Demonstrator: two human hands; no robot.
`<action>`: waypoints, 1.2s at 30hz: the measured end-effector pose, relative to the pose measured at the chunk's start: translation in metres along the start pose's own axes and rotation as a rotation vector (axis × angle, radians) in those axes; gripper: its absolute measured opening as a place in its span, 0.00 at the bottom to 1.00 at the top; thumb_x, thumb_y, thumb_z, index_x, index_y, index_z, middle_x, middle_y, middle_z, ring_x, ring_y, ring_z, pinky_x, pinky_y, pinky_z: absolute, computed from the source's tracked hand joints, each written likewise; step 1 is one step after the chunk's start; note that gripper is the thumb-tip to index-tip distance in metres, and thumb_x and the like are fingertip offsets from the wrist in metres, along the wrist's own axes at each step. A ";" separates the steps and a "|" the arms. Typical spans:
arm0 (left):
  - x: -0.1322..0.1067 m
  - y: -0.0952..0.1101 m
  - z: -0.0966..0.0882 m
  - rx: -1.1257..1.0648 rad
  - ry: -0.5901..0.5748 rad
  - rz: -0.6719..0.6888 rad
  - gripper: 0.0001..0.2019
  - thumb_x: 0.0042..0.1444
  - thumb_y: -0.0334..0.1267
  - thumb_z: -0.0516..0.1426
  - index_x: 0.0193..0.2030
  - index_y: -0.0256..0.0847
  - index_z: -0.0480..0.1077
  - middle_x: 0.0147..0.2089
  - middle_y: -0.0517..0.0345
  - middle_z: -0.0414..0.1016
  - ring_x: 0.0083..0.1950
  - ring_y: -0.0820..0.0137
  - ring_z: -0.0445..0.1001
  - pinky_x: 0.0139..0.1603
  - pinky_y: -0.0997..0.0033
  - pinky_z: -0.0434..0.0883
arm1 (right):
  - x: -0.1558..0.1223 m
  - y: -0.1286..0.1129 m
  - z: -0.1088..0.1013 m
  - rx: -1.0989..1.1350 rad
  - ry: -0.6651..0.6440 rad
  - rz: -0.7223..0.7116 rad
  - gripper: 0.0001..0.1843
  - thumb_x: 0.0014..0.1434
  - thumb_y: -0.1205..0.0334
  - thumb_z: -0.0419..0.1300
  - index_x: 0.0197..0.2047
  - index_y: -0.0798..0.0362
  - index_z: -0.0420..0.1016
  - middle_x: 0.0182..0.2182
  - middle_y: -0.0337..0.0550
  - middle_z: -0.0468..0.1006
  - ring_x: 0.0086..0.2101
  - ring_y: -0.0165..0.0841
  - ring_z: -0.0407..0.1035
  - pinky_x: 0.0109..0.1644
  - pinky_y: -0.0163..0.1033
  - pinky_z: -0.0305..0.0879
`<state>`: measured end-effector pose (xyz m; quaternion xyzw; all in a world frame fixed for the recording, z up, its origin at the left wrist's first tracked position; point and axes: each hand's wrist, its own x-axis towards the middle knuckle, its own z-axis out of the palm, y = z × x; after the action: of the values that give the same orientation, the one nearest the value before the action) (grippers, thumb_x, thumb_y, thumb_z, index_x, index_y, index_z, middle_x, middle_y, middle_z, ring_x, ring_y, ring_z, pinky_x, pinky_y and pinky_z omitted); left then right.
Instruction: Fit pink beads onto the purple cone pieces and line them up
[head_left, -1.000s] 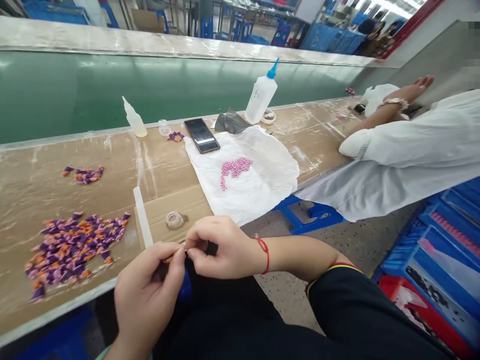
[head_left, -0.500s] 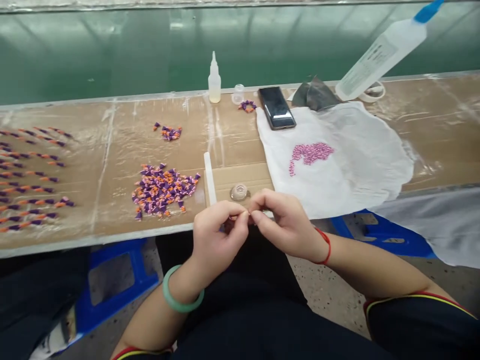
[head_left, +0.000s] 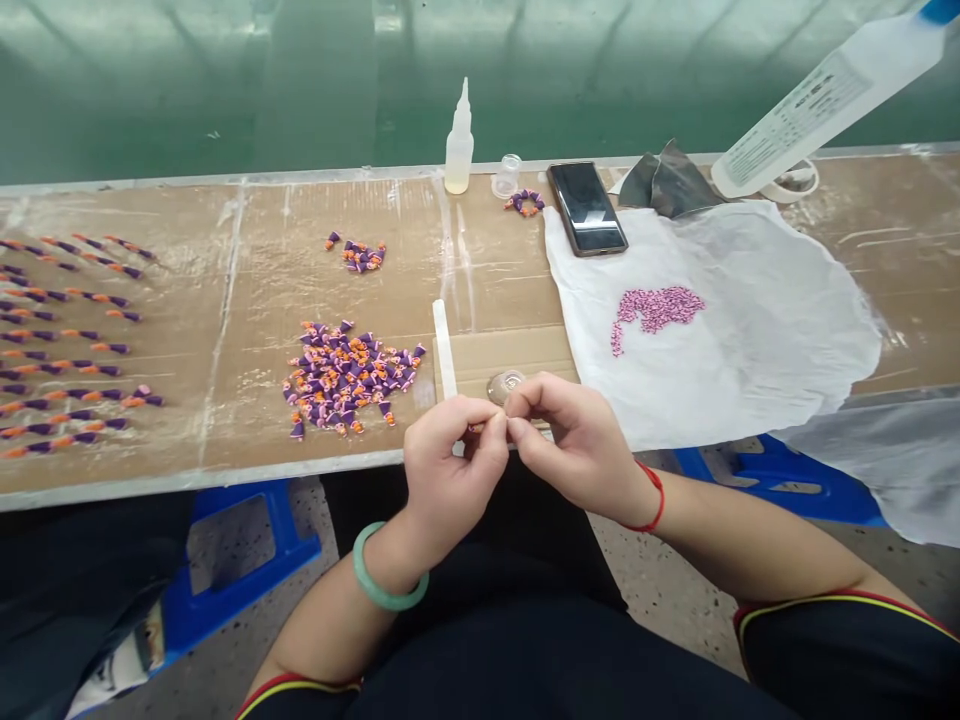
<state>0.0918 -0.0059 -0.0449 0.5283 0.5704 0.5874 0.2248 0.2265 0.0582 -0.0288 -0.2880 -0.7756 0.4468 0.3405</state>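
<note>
My left hand (head_left: 456, 465) and my right hand (head_left: 574, 435) meet fingertip to fingertip over the table's front edge. Both are closed in a pinch. A bit of a small orange and purple piece shows inside the left fingers; most of it is covered. What the right fingertips pinch is too small to make out. Just beyond them lies a small clear round dish (head_left: 505, 385), partly behind the right hand. A white flat stick (head_left: 445, 345) rests left of it on a cardboard piece (head_left: 480, 352). Further left is a heap of small purple and orange figures (head_left: 349, 375).
Rows of orange and purple pieces (head_left: 67, 395) lie far left. On a white cloth (head_left: 765, 330) are tiny pink pieces (head_left: 660, 308) and a phone (head_left: 587, 208). A dropper bottle (head_left: 459, 145), a small clear cup (head_left: 508, 175) and a large tilted bottle (head_left: 817, 110) stand behind.
The whole view has shifted, so the table items appear further right. My hands keep the same pinch, fingertips together.
</note>
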 end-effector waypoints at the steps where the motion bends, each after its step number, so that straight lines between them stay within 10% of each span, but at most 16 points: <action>1: 0.000 -0.001 0.000 0.004 0.003 0.002 0.09 0.59 0.29 0.57 0.27 0.40 0.71 0.23 0.64 0.70 0.23 0.77 0.66 0.26 0.79 0.64 | 0.001 0.001 0.001 0.010 -0.002 0.007 0.06 0.59 0.71 0.56 0.31 0.53 0.66 0.24 0.35 0.70 0.24 0.26 0.65 0.28 0.31 0.62; 16: 0.000 -0.006 -0.014 -0.160 -0.050 -0.131 0.06 0.61 0.31 0.57 0.32 0.40 0.71 0.27 0.62 0.72 0.25 0.76 0.68 0.27 0.78 0.67 | 0.023 -0.002 -0.019 0.095 -0.294 0.039 0.05 0.59 0.70 0.55 0.31 0.54 0.65 0.25 0.35 0.69 0.26 0.26 0.63 0.30 0.31 0.62; 27: -0.010 -0.022 -0.024 -0.199 -0.170 -0.327 0.04 0.58 0.32 0.60 0.31 0.38 0.74 0.25 0.60 0.74 0.23 0.76 0.70 0.24 0.78 0.68 | 0.087 -0.001 -0.055 -0.721 -0.869 -0.130 0.14 0.55 0.68 0.55 0.23 0.52 0.55 0.17 0.32 0.57 0.20 0.25 0.48 0.28 0.36 0.45; 36: -0.012 -0.026 -0.022 -0.194 -0.164 -0.298 0.05 0.57 0.32 0.60 0.31 0.38 0.74 0.26 0.58 0.75 0.25 0.75 0.71 0.24 0.78 0.68 | 0.098 -0.001 -0.043 -1.039 -0.987 -0.133 0.20 0.52 0.69 0.62 0.17 0.52 0.56 0.13 0.34 0.54 0.18 0.26 0.41 0.25 0.39 0.39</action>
<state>0.0680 -0.0191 -0.0678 0.4599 0.5628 0.5550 0.4046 0.2011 0.1525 0.0144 -0.1295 -0.9673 0.0764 -0.2043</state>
